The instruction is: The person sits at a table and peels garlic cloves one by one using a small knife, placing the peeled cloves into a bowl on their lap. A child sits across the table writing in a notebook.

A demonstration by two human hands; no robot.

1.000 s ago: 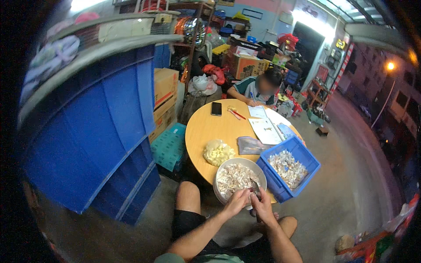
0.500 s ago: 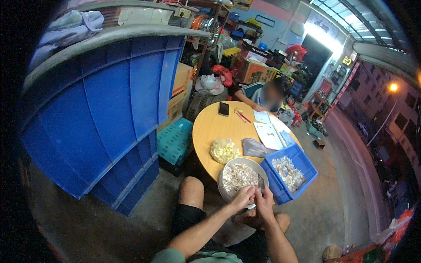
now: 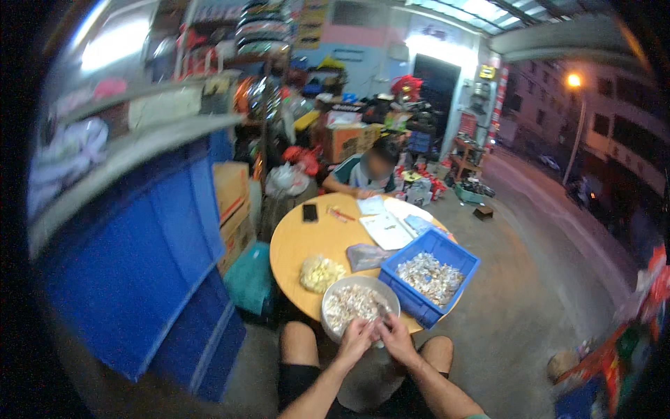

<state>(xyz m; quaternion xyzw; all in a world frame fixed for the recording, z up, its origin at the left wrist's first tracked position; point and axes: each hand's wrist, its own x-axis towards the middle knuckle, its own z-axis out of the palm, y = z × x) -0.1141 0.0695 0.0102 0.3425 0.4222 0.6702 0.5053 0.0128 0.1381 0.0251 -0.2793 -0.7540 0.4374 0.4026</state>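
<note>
My left hand (image 3: 357, 336) and my right hand (image 3: 393, 336) meet at the near edge of a white bowl (image 3: 324, 314). The fingers of both are closed and pressed together, and what lies between them is too small and blurred to name. A short dark grey piece (image 3: 382, 309) sticks up beside my right fingers. The bowl holds a heap of small whitish pieces (image 3: 351, 302). To its right a blue plastic crate (image 3: 395, 292) holds similar small white and silvery pieces (image 3: 429, 278). A clear bag of pale yellow pieces (image 3: 322, 273) sits left of the bowl.
Across the round wooden table (image 3: 289, 244) a person (image 3: 363, 174) leans over open papers (image 3: 386, 230). A phone (image 3: 310, 213), red pens (image 3: 340, 214) and a greyish pouch (image 3: 367, 257) lie on it. Large blue panels (image 3: 132, 258) stand at left, cardboard boxes (image 3: 232, 202) beyond.
The whole view has turned, so the table and bowl now sit further left and lower. My hands stay together at the bowl's near edge, fingers closed.
</note>
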